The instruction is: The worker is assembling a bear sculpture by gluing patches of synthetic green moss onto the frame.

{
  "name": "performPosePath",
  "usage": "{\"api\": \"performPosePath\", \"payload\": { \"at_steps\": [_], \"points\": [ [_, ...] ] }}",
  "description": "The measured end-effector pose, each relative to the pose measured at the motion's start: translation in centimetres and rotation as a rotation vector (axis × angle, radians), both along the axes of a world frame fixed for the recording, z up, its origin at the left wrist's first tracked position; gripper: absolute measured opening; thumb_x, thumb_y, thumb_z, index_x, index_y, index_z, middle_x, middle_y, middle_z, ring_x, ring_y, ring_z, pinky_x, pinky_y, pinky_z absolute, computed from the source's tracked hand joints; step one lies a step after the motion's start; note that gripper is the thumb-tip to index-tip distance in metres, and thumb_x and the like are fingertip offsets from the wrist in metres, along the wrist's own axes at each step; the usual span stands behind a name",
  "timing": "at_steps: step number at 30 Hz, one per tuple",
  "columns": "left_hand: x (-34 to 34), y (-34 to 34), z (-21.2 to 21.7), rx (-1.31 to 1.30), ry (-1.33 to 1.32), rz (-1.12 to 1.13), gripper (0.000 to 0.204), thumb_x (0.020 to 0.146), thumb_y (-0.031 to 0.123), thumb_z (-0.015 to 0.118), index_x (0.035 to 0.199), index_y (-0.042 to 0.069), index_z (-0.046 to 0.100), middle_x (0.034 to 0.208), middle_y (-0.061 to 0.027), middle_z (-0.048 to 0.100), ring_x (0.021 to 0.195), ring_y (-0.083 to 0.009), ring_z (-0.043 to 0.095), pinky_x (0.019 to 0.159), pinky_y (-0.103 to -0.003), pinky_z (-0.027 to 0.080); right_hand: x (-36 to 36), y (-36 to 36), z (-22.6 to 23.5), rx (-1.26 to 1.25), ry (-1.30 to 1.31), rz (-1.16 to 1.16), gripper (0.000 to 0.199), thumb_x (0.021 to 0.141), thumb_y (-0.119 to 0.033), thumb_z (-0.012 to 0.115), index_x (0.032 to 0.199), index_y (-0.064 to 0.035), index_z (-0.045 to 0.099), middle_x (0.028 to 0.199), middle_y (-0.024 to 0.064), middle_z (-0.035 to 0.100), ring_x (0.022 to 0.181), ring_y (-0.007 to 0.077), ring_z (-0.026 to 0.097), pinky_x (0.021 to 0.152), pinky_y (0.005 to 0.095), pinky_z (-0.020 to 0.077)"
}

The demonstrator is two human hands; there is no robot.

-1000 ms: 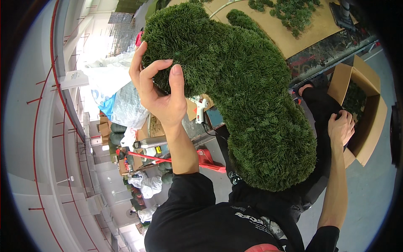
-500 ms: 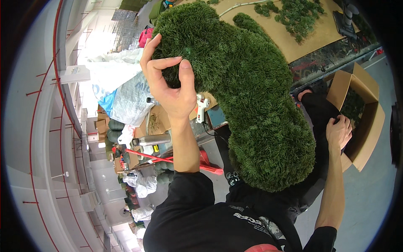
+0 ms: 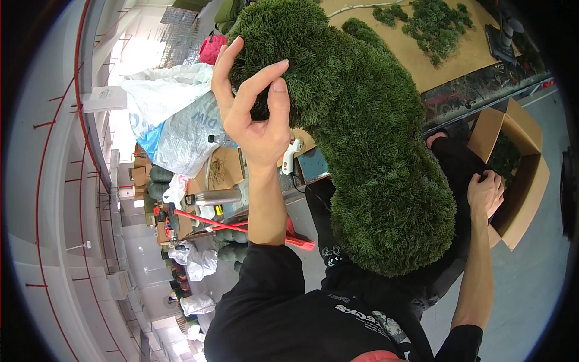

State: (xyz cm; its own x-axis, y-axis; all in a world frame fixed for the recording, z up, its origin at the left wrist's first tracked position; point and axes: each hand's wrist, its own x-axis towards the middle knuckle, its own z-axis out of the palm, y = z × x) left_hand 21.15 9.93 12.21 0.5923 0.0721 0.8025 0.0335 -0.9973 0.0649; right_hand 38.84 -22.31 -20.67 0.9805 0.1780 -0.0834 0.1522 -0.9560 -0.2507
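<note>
- Holding thumb and forefinger narrowly apart, the bare left hand [image 3: 260,136] shows nothing between the tips.
- Dense green, curved artificial-foliage form [image 3: 383,145] runs from behind that hand to the black trousers [image 3: 461,166]; its bulk likely calls for steady support.
- Right hand [image 3: 486,194] curls beside the open brown cardboard box [image 3: 526,205]; its grip cannot be told.
- White plastic glue gun [image 3: 288,160] is best kept clear.

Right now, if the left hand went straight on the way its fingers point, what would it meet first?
Most likely the bushy green foliage piece, whose upper end lies just ahead of the left hand; depth is unclear, so they may already touch.
</note>
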Motion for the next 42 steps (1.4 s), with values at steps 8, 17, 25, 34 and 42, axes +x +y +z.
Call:
{"api": "performPosePath", "payload": {
  "at_steps": [8, 17, 25, 34, 42],
  "points": [
    [-0.1, 0.3, -0.7, -0.025, -0.064, -0.012, 0.018, 0.09, 0.006, 0.07, 0.105, 0.004, 0.078, 0.146, -0.0222, 0.055, 0.135, -0.0327, 0.052, 0.117, -0.046, 0.035, 0.1, 0.0, 0.1, -0.003, 0.034, -0.013, 0.034, 0.089, -0.033, 0.063, 0.117, -0.0147, 0.07, 0.131, 0.0064, 0.064, 0.13, 0.0315, 0.055, 0.108, 0.0514, 0.0422],
    [0.6, 0.0, -0.7, -0.018, -0.122, -0.022, 0.015, 0.089, 0.009, 0.073, 0.103, 0.005, 0.076, 0.14, -0.0179, 0.062, 0.135, -0.0342, 0.053, 0.115, -0.046, 0.037, 8.0, 3.3, 6.2, 1.072, 0.244, 0.184, 0.034, 0.102, -0.027, 0.065, 0.115, 0.0048, 0.069, 0.101, 0.0062, 0.069, 0.095, 0.0135, 0.06, 0.091, 0.0295, 0.0477],
    [0.8, 0.2, -1.4, -0.052, -0.146, -0.04, 0.014, 0.089, 0.01, 0.074, 0.102, 0.007, 0.077, 0.14, -0.0153, 0.063, 0.137, -0.0344, 0.052, 0.115, -0.047, 0.036, 0.0, 17.5, 32.8, 1.163, 0.348, 0.859, 0.08, 0.095, -0.038, 0.075, 0.148, 0.0089, 0.038, 0.141, 0.0268, 0.056, 0.13, 0.0292, 0.057, 0.106, 0.0369, 0.0477],
    [0.7, 0.0, -1.1, -0.067, -0.144, -0.057, 0.014, 0.089, 0.01, 0.074, 0.103, 0.007, 0.077, 0.139, -0.0149, 0.063, 0.133, -0.0324, 0.054, 0.113, -0.046, 0.039, 0.6, 21.0, 30.0, 1.153, 0.348, 0.929, 0.09, 0.092, -0.046, 0.077, 0.15, 0.0098, 0.036, 0.139, 0.0318, 0.056, 0.134, 0.037, 0.055, 0.11, 0.0416, 0.0452],
    [0.8, -0.2, -1.3, -0.041, -0.138, -0.018, 0.015, 0.091, 0.011, 0.073, 0.105, 0.007, 0.076, 0.139, -0.0161, 0.062, 0.129, -0.0293, 0.057, 0.109, -0.042, 0.041, 1.0, 20.6, 29.6, 1.152, 0.343, 0.937, 0.095, 0.088, -0.047, 0.081, 0.15, 0.0094, 0.037, 0.141, 0.0337, 0.054, 0.135, 0.0405, 0.053, 0.11, 0.0448, 0.046]
  ]
}}
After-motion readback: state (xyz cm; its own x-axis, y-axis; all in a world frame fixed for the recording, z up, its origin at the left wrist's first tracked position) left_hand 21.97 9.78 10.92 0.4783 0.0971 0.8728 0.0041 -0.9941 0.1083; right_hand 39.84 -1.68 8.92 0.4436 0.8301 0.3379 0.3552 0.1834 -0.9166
